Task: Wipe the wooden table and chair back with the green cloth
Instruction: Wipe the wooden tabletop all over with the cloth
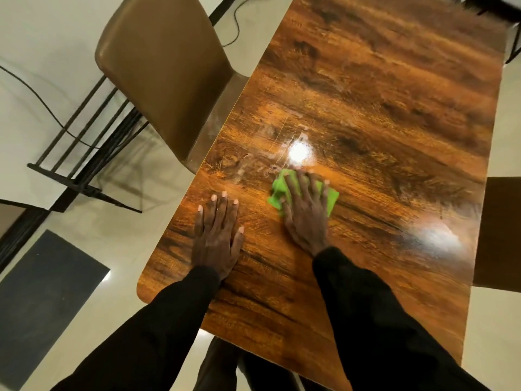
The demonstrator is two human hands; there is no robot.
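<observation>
A glossy wooden table (pixel 366 108) runs from the near edge to the far right. My right hand (pixel 306 213) lies flat on the green cloth (pixel 277 193), pressing it onto the tabletop near the middle, fingers spread and slightly blurred. My left hand (pixel 218 235) rests palm down on the bare wood to the left of the cloth, holding nothing. Hazy smear marks show on the wood just beyond the cloth. A brown chair back (pixel 166 77) stands against the table's left edge.
The chair's black metal legs (pixel 84 153) and a dark cable (pixel 36 97) sit on the pale floor at left. A grey mat (pixel 45 300) lies at lower left. Another brown seat (pixel 501 232) pokes in at the right edge.
</observation>
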